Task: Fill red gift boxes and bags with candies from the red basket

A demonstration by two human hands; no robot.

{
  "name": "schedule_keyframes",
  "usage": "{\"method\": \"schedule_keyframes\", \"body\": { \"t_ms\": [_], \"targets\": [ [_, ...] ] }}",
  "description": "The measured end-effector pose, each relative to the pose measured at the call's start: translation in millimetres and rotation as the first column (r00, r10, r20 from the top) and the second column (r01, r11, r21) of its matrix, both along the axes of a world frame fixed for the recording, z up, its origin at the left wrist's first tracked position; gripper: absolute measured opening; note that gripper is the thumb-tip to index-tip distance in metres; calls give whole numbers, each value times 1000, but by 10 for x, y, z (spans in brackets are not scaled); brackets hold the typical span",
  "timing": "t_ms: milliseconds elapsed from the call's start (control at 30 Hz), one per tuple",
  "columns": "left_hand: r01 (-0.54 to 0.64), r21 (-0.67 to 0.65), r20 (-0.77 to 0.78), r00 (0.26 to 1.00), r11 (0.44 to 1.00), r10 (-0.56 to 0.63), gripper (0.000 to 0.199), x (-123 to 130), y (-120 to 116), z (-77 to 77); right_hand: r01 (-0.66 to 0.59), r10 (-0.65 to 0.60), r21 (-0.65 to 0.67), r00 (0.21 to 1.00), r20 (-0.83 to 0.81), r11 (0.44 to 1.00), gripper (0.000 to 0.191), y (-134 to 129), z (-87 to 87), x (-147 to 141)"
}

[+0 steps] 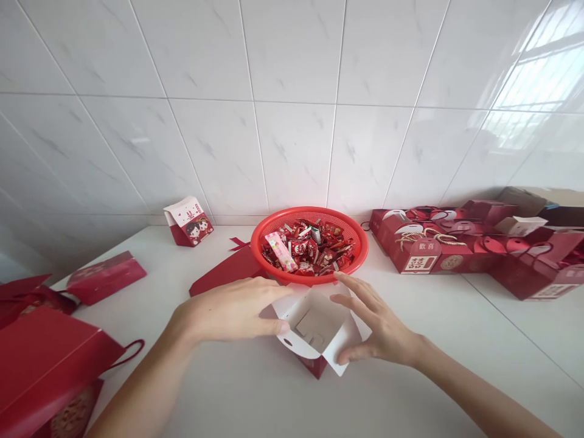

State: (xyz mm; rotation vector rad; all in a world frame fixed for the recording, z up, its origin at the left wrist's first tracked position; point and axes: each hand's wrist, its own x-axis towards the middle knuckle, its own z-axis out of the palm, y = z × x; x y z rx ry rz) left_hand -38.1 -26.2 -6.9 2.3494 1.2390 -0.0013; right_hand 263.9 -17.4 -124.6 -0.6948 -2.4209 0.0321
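Note:
A small open gift box (330, 322), white inside and dark red outside, stands on the white tabletop with its flaps spread outward. No sweets show inside it; only its folded bottom is visible. My left hand (246, 307) is at the box's left side, fingers stretched out and thumb over the left flap. At the right side, my right hand (374, 325) has its fingers apart, with the thumb at the right flap. Whether the fingers press on the card is unclear. Just behind the box sits a red plastic basket (310, 279) full of wrapped sweets.
A flat red piece (225, 271) lies left of the basket. Further left stand a small pink-topped box (189, 222) and several red boxes (55, 365). Rows of red gift boxes (449, 261) with cords line the right. A tiled wall (296, 152) closes the back.

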Motion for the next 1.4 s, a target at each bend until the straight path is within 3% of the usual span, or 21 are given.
{"method": "schedule_keyframes", "body": {
  "t_ms": [167, 267, 367, 533, 600, 700, 800, 900, 967, 1033, 1167, 1267, 1400],
  "targets": [
    [8, 20, -3, 1000, 1000, -8, 56, -16, 13, 79, -95, 85, -143, 994, -74, 985, 90, 94, 206, 12],
    [-3, 54, 17, 1000, 999, 2, 51, -52, 98, 110, -131, 85, -218, 975, -207, 967, 72, 235, 415, -17],
    [-23, 126, 104, 994, 992, 10, 45, -88, 260, 85, -73, -57, -315, 921, -386, 946, 41, 511, 588, -134],
    [-140, 199, 295, 952, 970, 77, 40, -60, 722, -118, -134, -321, -581, 723, -611, 803, 32, 1115, 633, -450],
    [-175, 251, 238, 964, 952, 115, 39, 1, 959, -211, -151, -401, -654, 682, -612, 741, 28, 1295, 589, -550],
    [-143, 297, 10, 989, 944, 147, 56, 155, 1294, -304, -145, -445, -729, 708, -549, 669, 23, 1428, 502, -611],
    [-164, 244, -215, 952, 956, 219, 66, 316, 1520, -345, -130, -414, -722, 745, -523, 680, 20, 1434, 430, -596],
    [-190, 176, -249, 941, 966, 230, 54, 369, 1622, -378, -134, -396, -722, 762, -513, 678, 22, 1411, 403, -576],
    [-182, 132, -150, 968, 974, 202, 49, 328, 1638, -413, -122, -389, -716, 771, -504, 687, 22, 1412, 396, -578],
    [-179, 100, 62, 983, 979, 173, 48, 259, 1631, -463, -108, -372, -701, 785, -495, 705, 23, 1427, 381, -588],
    [-174, 44, 496, 859, 984, 130, 45, 177, 1611, -558, -119, -382, -708, 773, -506, 696, 31, 1464, 333, -603],
    [-181, 33, 612, 781, 983, 123, 42, 185, 1606, -581, -163, -405, -732, 744, -531, 661, 42, 1459, 328, -606],
    [-172, 27, 686, 720, 985, 107, 33, 197, 1608, -575, -225, -460, -794, 713, -529, 565, 60, 1419, 383, -611]
  ]
}}
